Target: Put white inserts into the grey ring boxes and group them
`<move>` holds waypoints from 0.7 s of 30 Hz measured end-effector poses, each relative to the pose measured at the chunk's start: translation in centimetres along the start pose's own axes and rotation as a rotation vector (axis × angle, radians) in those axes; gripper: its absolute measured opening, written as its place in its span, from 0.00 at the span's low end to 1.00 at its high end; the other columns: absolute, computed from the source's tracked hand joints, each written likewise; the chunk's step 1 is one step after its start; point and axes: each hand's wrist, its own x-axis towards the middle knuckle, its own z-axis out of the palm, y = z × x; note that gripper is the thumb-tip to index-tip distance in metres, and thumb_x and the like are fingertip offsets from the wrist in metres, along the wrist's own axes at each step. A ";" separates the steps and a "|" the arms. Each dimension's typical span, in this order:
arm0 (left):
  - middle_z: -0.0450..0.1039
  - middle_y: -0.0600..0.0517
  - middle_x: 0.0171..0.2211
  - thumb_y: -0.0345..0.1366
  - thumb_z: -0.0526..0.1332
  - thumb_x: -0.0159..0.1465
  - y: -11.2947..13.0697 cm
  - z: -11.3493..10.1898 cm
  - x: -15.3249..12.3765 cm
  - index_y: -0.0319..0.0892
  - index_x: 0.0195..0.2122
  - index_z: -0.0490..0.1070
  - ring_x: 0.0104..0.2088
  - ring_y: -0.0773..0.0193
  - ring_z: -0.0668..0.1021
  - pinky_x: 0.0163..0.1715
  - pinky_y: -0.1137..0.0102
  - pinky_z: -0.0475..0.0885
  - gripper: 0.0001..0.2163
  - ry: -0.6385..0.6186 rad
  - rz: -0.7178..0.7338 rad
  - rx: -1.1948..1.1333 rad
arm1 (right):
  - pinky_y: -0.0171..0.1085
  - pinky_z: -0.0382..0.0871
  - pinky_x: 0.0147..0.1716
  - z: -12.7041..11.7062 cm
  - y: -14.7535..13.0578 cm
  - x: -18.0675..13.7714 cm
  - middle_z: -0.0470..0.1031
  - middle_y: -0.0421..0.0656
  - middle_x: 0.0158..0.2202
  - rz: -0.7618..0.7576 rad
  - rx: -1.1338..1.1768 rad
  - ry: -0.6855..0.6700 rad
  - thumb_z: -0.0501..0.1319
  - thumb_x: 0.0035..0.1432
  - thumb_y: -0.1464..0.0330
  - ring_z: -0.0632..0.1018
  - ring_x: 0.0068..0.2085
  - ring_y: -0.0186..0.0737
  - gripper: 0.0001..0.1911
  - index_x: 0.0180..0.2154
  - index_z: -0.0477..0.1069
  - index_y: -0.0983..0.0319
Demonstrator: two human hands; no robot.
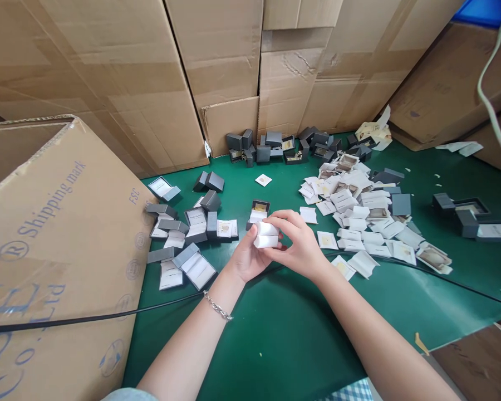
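Observation:
Over the green table (284, 328), both my hands hold a small white pad (266, 235), folded or stacked in two layers. My left hand (245, 257) cups it from below and the left, fingers curled, with a chain bracelet on the wrist. My right hand (297, 240) pinches its top and right side with curved fingers. Just beyond the pad stands an open grey box (259, 212) with a white insert.
Grey boxes lie in a cluster (187, 234) at left and in a row (284, 146) by the cardboard wall. White cards and inserts (367, 217) pile at right. A big carton (54, 256) stands left. A black cable (108, 316) crosses the table.

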 end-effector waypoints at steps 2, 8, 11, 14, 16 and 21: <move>0.72 0.51 0.29 0.50 0.69 0.46 0.2 -0.2 0.0 0.39 0.35 0.70 0.28 0.66 0.76 0.27 0.73 0.70 0.23 0.029 -0.008 -0.031 | 0.43 0.69 0.42 0.0 0.1 -0.1 0.68 0.47 0.44 -0.018 -0.010 -0.004 0.61 0.49 0.70 0.71 0.45 0.45 0.21 0.48 0.66 0.58; 0.71 0.53 0.28 0.46 0.67 0.50 0.4 -0.2 0.1 0.39 0.36 0.70 0.27 0.69 0.74 0.31 0.72 0.71 0.18 0.085 0.039 -0.048 | 0.47 0.68 0.44 -0.1 0.7 -0.2 0.68 0.48 0.46 -0.128 -0.059 -0.028 0.60 0.55 0.65 0.71 0.46 0.46 0.30 0.59 0.56 0.54; 0.72 0.52 0.30 0.45 0.66 0.52 0.4 0.0 0.1 0.39 0.36 0.70 0.29 0.69 0.75 0.34 0.72 0.71 0.17 0.095 0.074 -0.042 | 0.51 0.63 0.51 0.0 0.7 -0.2 0.70 0.47 0.47 -0.173 -0.105 -0.008 0.57 0.57 0.67 0.72 0.48 0.44 0.30 0.60 0.53 0.53; 0.72 0.52 0.32 0.43 0.65 0.53 0.5 0.2 0.2 0.40 0.37 0.70 0.32 0.68 0.75 0.34 0.73 0.71 0.14 0.105 0.094 -0.031 | 0.51 0.59 0.55 0.2 0.7 -0.4 0.69 0.48 0.50 -0.199 -0.140 -0.035 0.55 0.59 0.69 0.71 0.51 0.44 0.28 0.60 0.54 0.54; 0.72 0.51 0.33 0.43 0.64 0.54 0.5 0.2 0.3 0.40 0.37 0.70 0.33 0.67 0.75 0.34 0.74 0.70 0.14 0.100 0.106 0.008 | 0.50 0.62 0.54 0.3 0.8 -0.5 0.69 0.47 0.50 -0.213 -0.145 -0.051 0.54 0.59 0.70 0.71 0.52 0.43 0.25 0.58 0.57 0.54; 0.67 0.55 0.26 0.46 0.61 0.57 -0.1 0.0 0.4 0.40 0.28 0.68 0.27 0.71 0.71 0.27 0.76 0.67 0.13 0.166 0.391 0.326 | 0.42 0.72 0.44 0.4 1.1 -0.4 0.70 0.49 0.48 -0.177 -0.114 0.016 0.55 0.57 0.72 0.73 0.48 0.43 0.23 0.55 0.63 0.55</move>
